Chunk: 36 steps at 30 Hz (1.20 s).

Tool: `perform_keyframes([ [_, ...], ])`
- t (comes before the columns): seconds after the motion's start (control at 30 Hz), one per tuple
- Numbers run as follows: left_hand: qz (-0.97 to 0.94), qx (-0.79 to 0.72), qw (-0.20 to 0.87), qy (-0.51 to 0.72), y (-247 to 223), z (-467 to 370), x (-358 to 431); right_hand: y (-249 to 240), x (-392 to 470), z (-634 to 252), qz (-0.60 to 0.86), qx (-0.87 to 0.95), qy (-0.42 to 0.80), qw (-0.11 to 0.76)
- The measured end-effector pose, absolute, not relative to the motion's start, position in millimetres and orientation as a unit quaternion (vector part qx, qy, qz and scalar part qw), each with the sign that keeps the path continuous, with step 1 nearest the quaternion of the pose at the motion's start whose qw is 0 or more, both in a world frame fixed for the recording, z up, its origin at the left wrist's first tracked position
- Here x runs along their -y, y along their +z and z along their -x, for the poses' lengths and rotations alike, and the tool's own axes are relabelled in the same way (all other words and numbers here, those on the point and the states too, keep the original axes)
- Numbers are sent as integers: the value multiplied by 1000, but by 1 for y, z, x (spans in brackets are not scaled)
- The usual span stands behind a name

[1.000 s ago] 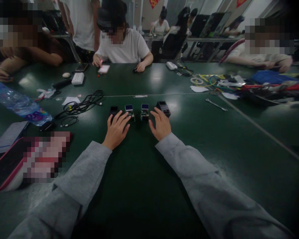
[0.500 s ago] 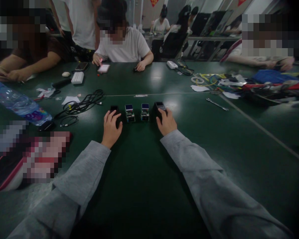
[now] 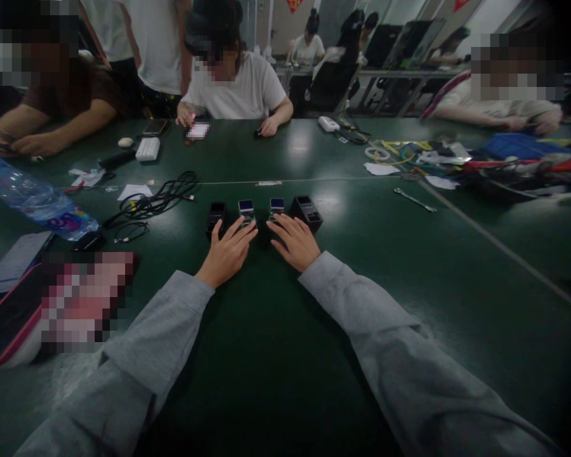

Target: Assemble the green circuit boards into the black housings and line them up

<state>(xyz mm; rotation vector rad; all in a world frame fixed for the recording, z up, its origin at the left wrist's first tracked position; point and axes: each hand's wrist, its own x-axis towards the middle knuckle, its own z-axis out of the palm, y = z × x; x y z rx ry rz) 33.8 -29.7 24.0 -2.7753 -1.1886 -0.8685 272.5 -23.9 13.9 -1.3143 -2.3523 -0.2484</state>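
Two small circuit modules with little screens stand side by side on the dark green table. My left hand reaches over the lower part of the left circuit module, its fingers stretched out. Fingers of my right hand lie spread at the right circuit module. Whether the fingertips touch the modules I cannot tell. A black box-like case stands just left of the pair, partly behind my left hand. Another black case sits to the right, beyond my right hand.
To the left lie a coiled black cable, a plastic bottle on its side and a pink-edged pouch. A wrench and a heap of wires are on the right. Several people sit around the table.
Both hands have moved inward from the black cases to the circuit modules. The cases now show more fully, and the modules' lower parts are covered by my fingers.
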Motion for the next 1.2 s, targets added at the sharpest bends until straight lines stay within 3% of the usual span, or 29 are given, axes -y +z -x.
perform_keyframes([
  [0.27,875,381,-6,-298,23,-32,29,20,23,-278,477,832,-98,266],
  [0.4,834,421,-11,-357,27,-29,28,19,13,-295,577,732,-138,335],
  [0.5,764,473,-28,-438,27,-22,23,8,1,-312,639,680,-102,346],
  [0.73,597,544,-193,-557,5,-3,0,-12,-18,-332,665,596,15,449],
  [1.03,574,532,-245,-572,-2,-1,-4,-14,-19,-333,667,603,-58,434],
  [1.2,572,529,-250,-575,-3,-1,-4,-13,-20,-335,666,597,-25,446],
])
